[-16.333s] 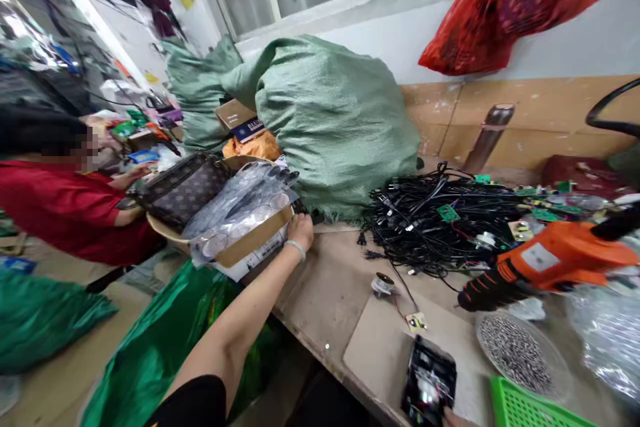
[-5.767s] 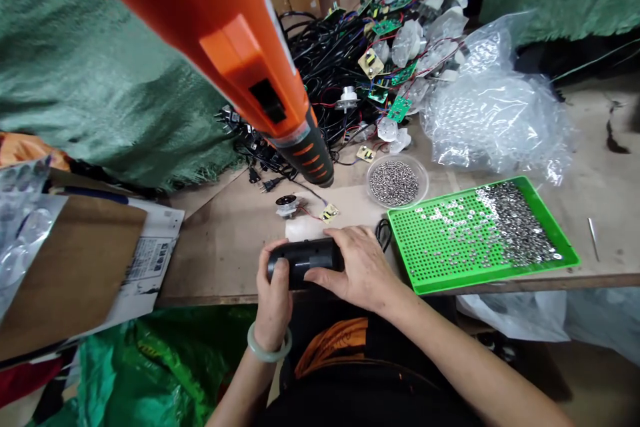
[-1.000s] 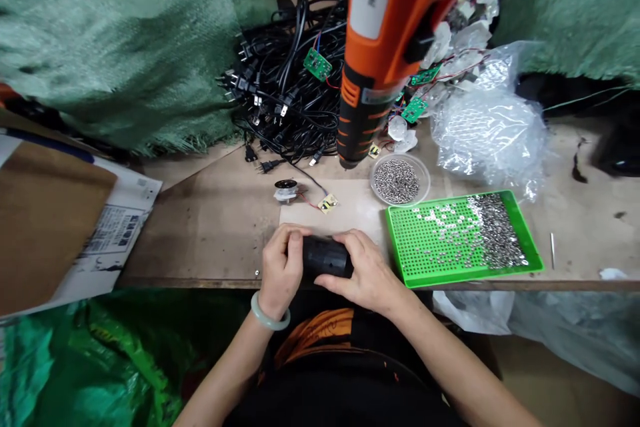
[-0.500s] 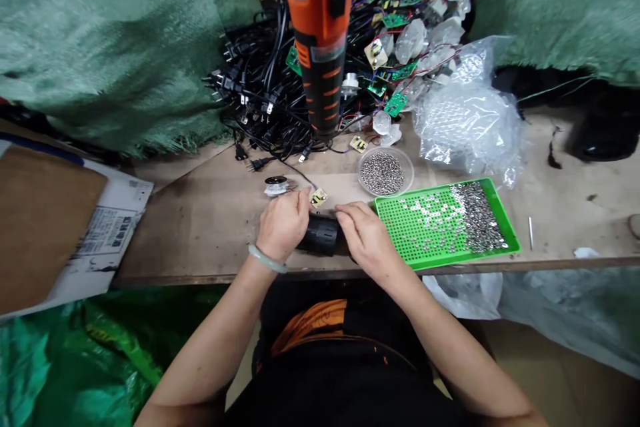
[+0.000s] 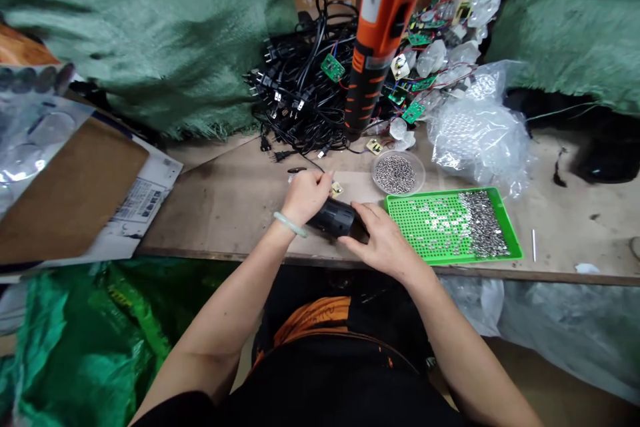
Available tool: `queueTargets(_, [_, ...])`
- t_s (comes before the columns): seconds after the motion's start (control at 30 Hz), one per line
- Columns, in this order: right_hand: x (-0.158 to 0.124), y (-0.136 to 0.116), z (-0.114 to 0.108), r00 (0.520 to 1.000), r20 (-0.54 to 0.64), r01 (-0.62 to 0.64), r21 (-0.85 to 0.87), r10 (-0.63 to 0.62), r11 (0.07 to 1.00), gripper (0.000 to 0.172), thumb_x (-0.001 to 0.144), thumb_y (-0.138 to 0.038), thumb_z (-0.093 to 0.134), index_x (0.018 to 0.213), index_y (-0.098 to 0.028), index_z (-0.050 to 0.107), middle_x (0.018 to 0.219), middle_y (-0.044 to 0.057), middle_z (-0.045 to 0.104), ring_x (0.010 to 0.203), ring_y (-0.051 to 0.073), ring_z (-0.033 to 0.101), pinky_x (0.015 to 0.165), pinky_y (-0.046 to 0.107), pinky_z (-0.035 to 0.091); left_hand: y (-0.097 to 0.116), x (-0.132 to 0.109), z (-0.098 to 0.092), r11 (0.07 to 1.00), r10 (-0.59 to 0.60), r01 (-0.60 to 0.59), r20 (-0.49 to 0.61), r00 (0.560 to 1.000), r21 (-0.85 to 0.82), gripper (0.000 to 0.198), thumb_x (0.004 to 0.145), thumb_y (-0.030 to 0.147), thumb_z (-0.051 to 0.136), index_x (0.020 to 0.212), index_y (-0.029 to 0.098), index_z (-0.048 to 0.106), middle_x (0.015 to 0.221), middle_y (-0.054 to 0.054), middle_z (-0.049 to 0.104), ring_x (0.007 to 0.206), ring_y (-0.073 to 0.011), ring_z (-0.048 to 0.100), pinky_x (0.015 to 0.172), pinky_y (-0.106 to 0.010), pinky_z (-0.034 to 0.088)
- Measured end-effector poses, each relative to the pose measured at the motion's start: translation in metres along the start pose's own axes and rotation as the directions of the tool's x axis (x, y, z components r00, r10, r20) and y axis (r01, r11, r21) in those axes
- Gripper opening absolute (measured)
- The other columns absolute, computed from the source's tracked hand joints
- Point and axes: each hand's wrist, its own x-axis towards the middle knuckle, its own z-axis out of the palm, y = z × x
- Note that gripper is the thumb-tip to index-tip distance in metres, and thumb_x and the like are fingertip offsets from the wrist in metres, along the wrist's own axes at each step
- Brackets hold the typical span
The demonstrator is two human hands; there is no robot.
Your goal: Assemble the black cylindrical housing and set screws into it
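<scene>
A black cylindrical housing [image 5: 333, 217] lies on its side on the wooden bench [image 5: 215, 213], with my right hand [image 5: 383, 241] pressed against its right end. My left hand [image 5: 306, 196] sits just beyond it, fingers down beside a small circuit board [image 5: 337, 189] with thin wires. Under those fingers a small round part [image 5: 296, 170] is mostly hidden. I cannot tell whether the left fingers hold anything. An orange-and-black electric screwdriver [image 5: 370, 53] hangs upright above the bench, clear of both hands.
A green perforated tray [image 5: 453, 260] with many screws lies right of my right hand. Behind it stands a glass bowl of screws [image 5: 419, 173]. Black power cables [image 5: 300, 87], green circuit boards [image 5: 415, 113], bubble wrap [image 5: 475, 140] and green woven sacks [image 5: 150, 33] crowd the back.
My left hand has left the housing and moved forward to the small board. The housing now lies further right under my right hand. The screwdriver has swung right.
</scene>
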Motion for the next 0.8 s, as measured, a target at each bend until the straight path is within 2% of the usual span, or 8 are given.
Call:
queueTargets(0.07, [0.002, 0.000, -0.003, 1.000, 0.017, -0.004, 0.001, 0.004, 1.000, 0.059, 0.089, -0.038, 0.075, 0.140, -0.016, 0.055, 0.124, 0.018, 0.065, 0.112, 0.037, 0.065, 0.099, 0.055, 0.057, -0.007, -0.012, 0.000, 0.989, 0.104, -0.108, -0.041, 0.994, -0.101, 0.047, 0.101, 0.042, 0.050, 0.065, 0.019, 0.070, 0.068, -0.005, 0.074, 0.071, -0.0188, 0.070, 0.077, -0.030, 0.051])
queueTargets(0.17, [0.000, -0.004, -0.004, 1.000, 0.022, 0.004, 0.012, -0.004, 1.000, 0.059, 0.089, -0.036, 0.076, 0.140, -0.017, 0.053, 0.124, 0.017, 0.065, 0.114, 0.035, 0.064, 0.100, 0.054, 0.056, -0.016, -0.039, 0.000, 0.951, 0.266, -0.282, -0.128, 0.955, -0.128, 0.033, 0.100, 0.037, 0.054, 0.082, 0.019, 0.074, 0.085, -0.006, 0.077, 0.085, -0.0199, 0.071, 0.088, -0.032, 0.053])
queueTargets(0.27, [-0.005, -0.009, -0.005, 0.999, 0.033, 0.016, 0.023, -0.016, 1.000, 0.062, 0.087, -0.031, 0.078, 0.141, -0.016, 0.052, 0.126, 0.017, 0.064, 0.115, 0.033, 0.063, 0.101, 0.052, 0.056, -0.023, -0.059, 0.002, 0.931, 0.293, -0.325, -0.192, 0.937, -0.167, 0.023, 0.100, 0.033, 0.055, 0.099, 0.019, 0.074, 0.104, -0.008, 0.076, 0.104, -0.0215, 0.069, 0.099, -0.034, 0.051])
queueTargets(0.37, [-0.003, -0.006, -0.015, 0.995, 0.096, 0.018, 0.034, -0.021, 0.999, 0.060, 0.089, -0.037, 0.079, 0.141, -0.018, 0.056, 0.121, 0.015, 0.066, 0.110, 0.030, 0.065, 0.097, 0.048, 0.057, -0.021, -0.061, 0.004, 0.958, 0.210, -0.236, -0.161, 0.964, -0.163, 0.021, 0.098, 0.032, 0.055, 0.098, 0.020, 0.073, 0.101, -0.007, 0.074, 0.101, -0.0219, 0.069, 0.096, -0.035, 0.052])
queueTargets(0.47, [0.012, 0.010, -0.038, 0.996, 0.084, 0.039, 0.020, -0.041, 0.999, 0.044, 0.094, -0.041, 0.074, 0.131, -0.018, 0.066, 0.116, 0.013, 0.070, 0.108, 0.029, 0.067, 0.097, 0.046, 0.057, -0.011, -0.050, 0.002, 0.994, 0.088, -0.090, -0.047, 0.995, -0.054, 0.026, 0.098, 0.034, 0.053, 0.094, 0.020, 0.074, 0.097, -0.008, 0.075, 0.097, -0.0247, 0.070, 0.093, -0.036, 0.051])
queueTargets(0.53, [0.027, 0.025, -0.056, 1.000, 0.001, -0.007, -0.086, 0.007, 0.996, 0.029, 0.099, -0.036, 0.066, 0.119, -0.018, 0.073, 0.110, 0.013, 0.071, 0.104, 0.029, 0.068, 0.095, 0.046, 0.056, -0.001, -0.042, -0.001, 0.998, -0.001, 0.000, 0.021, 1.000, 0.059, 0.031, 0.099, 0.036, 0.049, 0.092, 0.020, 0.075, 0.098, -0.010, 0.076, 0.099, -0.0278, 0.070, 0.091, -0.038, 0.050])
queueTargets(0.63, [0.049, 0.049, -0.076, 0.983, -0.087, -0.179, -0.349, 0.159, 0.920, 0.024, 0.098, -0.024, 0.057, 0.102, -0.016, 0.079, 0.100, 0.014, 0.069, 0.092, 0.027, 0.066, 0.085, 0.043, 0.054, 0.013, -0.036, -0.006, 0.979, -0.085, 0.071, 0.064, 0.994, 0.189, 0.036, 0.101, 0.037, 0.045, 0.090, 0.020, 0.075, 0.104, -0.013, 0.076, 0.106, -0.0319, 0.069, 0.089, -0.039, 0.049])
queueTargets(0.8, [0.069, 0.073, -0.079, 0.967, -0.011, -0.213, -0.591, 0.256, 0.778, 0.024, 0.089, -0.012, 0.054, 0.086, -0.013, 0.078, 0.089, 0.012, 0.066, 0.078, 0.021, 0.059, 0.076, 0.037, 0.047, 0.019, -0.032, -0.008, 0.970, -0.126, 0.105, 0.083, 0.989, 0.217, 0.039, 0.102, 0.038, 0.043, 0.086, 0.021, 0.073, 0.104, -0.014, 0.077, 0.108, -0.0326, 0.069, 0.086, -0.039, 0.049])
